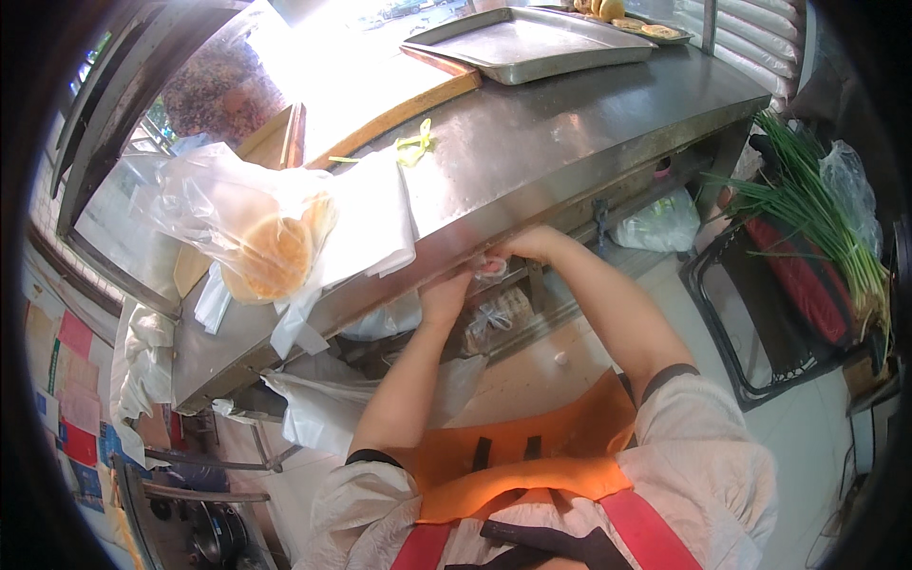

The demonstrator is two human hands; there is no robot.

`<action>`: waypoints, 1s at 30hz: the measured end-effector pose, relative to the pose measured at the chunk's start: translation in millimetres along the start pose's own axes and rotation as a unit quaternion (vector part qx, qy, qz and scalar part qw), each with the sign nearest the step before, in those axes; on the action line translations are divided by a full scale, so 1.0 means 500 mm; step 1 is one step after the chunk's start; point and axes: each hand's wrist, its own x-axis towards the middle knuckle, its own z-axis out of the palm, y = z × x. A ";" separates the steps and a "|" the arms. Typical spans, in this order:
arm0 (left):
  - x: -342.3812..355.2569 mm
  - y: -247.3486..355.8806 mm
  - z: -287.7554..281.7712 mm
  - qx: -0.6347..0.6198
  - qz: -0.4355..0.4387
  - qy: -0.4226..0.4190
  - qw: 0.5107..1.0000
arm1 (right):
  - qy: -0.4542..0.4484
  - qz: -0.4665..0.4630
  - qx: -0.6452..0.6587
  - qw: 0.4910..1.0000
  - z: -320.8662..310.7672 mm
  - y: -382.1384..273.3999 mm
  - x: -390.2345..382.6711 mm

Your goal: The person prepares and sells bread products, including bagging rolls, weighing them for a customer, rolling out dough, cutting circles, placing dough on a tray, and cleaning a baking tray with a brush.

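Both arms reach forward to the underside of the metal counter's [560, 147] front edge. My left hand [445, 296] is bent in at the edge, its fingers mostly hidden beneath it. Close by on the right, my right hand [534, 244] curls inward at the same edge, and its fingers look closed. Between the two hands shows a small pinkish and clear bit [491, 267], perhaps thin plastic; its kind cannot be made out. On the counter to the left lies a clear plastic bag [195, 204] with round flat breads [274, 249] in it, beside white paper sheets [366, 223].
A metal tray [532, 47] and a wooden-edged board [399, 104] lie at the back. A green strip [415, 147] is on the counter. Below hang white plastic bags [318, 404]. Green onions [826, 218] lie over a black-framed chair [736, 313] at right.
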 end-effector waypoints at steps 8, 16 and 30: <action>0.024 0.022 0.011 0.213 0.139 -0.003 0.967 | 0.236 -0.232 -0.432 0.839 0.029 0.078 0.044; 0.046 0.087 -0.105 -0.080 -0.220 -0.233 0.944 | 0.086 -0.112 -0.435 0.889 0.066 -0.014 0.012; 0.082 -0.109 -0.064 0.304 -0.055 -0.155 0.938 | 0.430 -0.190 0.206 0.858 0.166 0.080 0.069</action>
